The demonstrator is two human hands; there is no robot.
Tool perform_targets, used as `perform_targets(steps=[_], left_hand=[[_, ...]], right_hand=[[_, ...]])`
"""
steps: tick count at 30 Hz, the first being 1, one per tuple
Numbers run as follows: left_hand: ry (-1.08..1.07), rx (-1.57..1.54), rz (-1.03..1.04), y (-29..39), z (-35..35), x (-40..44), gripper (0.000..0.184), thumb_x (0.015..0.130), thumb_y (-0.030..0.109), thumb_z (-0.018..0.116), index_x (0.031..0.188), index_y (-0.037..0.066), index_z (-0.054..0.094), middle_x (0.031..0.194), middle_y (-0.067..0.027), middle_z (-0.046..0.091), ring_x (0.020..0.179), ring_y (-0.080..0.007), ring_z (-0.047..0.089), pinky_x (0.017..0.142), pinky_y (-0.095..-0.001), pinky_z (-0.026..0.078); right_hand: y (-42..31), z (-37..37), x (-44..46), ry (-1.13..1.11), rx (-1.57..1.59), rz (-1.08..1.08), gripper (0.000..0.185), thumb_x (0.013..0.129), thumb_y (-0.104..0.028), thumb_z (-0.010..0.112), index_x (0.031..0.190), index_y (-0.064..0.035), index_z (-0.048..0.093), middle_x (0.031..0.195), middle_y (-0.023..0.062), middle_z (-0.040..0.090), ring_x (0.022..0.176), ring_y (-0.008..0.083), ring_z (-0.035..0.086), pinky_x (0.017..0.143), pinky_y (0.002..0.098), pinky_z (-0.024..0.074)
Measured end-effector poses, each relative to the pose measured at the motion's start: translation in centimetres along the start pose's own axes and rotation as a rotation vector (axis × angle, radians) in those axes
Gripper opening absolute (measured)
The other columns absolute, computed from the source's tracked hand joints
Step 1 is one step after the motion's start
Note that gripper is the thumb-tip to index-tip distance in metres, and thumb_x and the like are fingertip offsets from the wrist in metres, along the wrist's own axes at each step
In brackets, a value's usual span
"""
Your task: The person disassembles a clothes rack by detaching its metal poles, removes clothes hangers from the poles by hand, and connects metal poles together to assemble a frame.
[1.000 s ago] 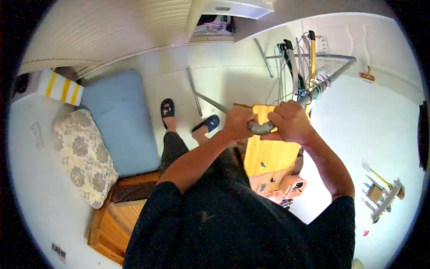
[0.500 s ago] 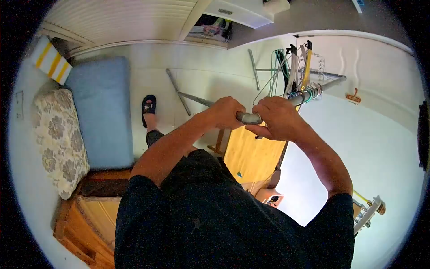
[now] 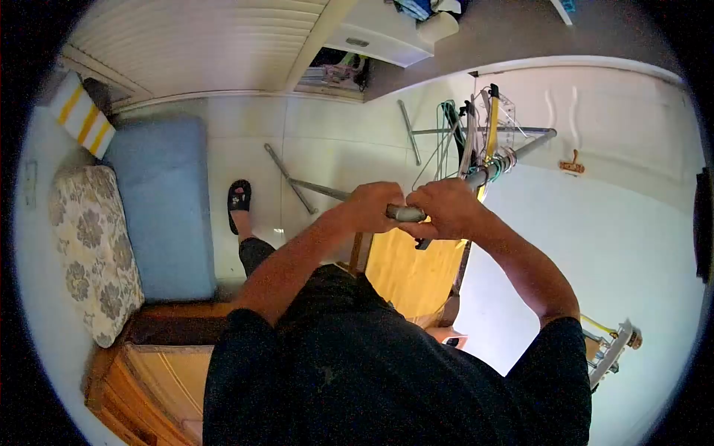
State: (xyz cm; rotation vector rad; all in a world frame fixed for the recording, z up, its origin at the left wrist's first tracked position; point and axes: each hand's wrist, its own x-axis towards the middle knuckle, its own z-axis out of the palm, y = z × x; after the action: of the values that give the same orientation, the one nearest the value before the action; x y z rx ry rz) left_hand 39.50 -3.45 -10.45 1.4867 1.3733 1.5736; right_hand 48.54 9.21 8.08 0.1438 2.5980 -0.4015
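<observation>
A grey metal clothes rack [image 3: 405, 213] stands right in front of my body, with the bent corner of its tube showing between my hands. My left hand [image 3: 374, 207] is closed around the tube just left of that bend. On the other side, my right hand [image 3: 448, 208] wraps the top rail, its thumb close under the corner. Several hangers [image 3: 468, 134] hang bunched on the rail beyond my right hand, among them a yellow one [image 3: 492, 123]. A black hanger end [image 3: 422, 243] pokes out below my right hand. The rack's feet [image 3: 290, 178] rest on the pale floor.
At the left lie a blue cushion [image 3: 160, 208] and a floral pillow [image 3: 93, 253] beside a wooden piece of furniture [image 3: 149, 386]. A light wooden board [image 3: 413, 271] is below my hands. A louvred door [image 3: 193, 44] and an open drawer [image 3: 379, 41] stand ahead.
The whole view has shifted, so the rack and both hands appear a little lower and further left. Both hands keep their hold on the tube.
</observation>
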Motion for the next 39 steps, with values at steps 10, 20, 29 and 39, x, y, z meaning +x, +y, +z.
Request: perform_targets(steps=[10, 20, 29, 39], left_hand=[[-0.053, 0.168, -0.249, 1.1, 1.2, -0.7, 0.016, 0.069, 0.017, 0.077, 0.084, 0.012, 0.077, 0.077, -0.011, 0.072, 0.075, -0.0343, 0.07, 0.072, -0.047, 0.055], [0.782, 0.179, -0.16, 0.7, 4.8, 1.4, 0.03, 0.077, 0.007, 0.077, 0.061, 0.009, 0.052, 0.059, -0.0106, 0.055, 0.054, -0.0335, 0.056, 0.052, -0.0447, 0.043], [0.633, 0.124, -0.169, 0.5, 3.1, 1.1, 0.027, 0.074, 0.012, 0.082, 0.078, 0.009, 0.056, 0.072, -0.0105, 0.058, 0.071, -0.0341, 0.058, 0.066, -0.0458, 0.045], [-0.338, -0.022, -0.474, -1.8, -1.6, 2.3, 0.02, 0.075, 0.021, 0.077, 0.087, 0.005, 0.075, 0.082, -0.0173, 0.072, 0.08, -0.0381, 0.07, 0.073, -0.0454, 0.056]], right_hand=[[-0.1, -0.1, 0.0, -0.115, -0.085, 0.069, 0.051, 0.087, -0.061, 0.066, 0.093, -0.011, 0.072, 0.076, 0.0134, 0.071, 0.075, 0.0322, 0.073, 0.071, 0.046, 0.0578], [0.0, -0.2, 0.6, 0.219, -0.077, -0.041, 0.045, 0.085, -0.052, 0.074, 0.083, -0.0082, 0.066, 0.069, 0.012, 0.068, 0.065, 0.0321, 0.07, 0.062, 0.045, 0.0557], [0.1, -0.2, 1.3, 0.256, -0.04, -0.005, 0.048, 0.084, -0.056, 0.074, 0.093, -0.009, 0.071, 0.079, 0.0118, 0.072, 0.071, 0.0321, 0.072, 0.064, 0.0451, 0.0566], [0.6, 0.1, 1.1, 0.336, -0.078, -0.038, 0.036, 0.077, -0.04, 0.083, 0.075, -0.0078, 0.067, 0.064, 0.0084, 0.063, 0.059, 0.0286, 0.066, 0.055, 0.0417, 0.0524]])
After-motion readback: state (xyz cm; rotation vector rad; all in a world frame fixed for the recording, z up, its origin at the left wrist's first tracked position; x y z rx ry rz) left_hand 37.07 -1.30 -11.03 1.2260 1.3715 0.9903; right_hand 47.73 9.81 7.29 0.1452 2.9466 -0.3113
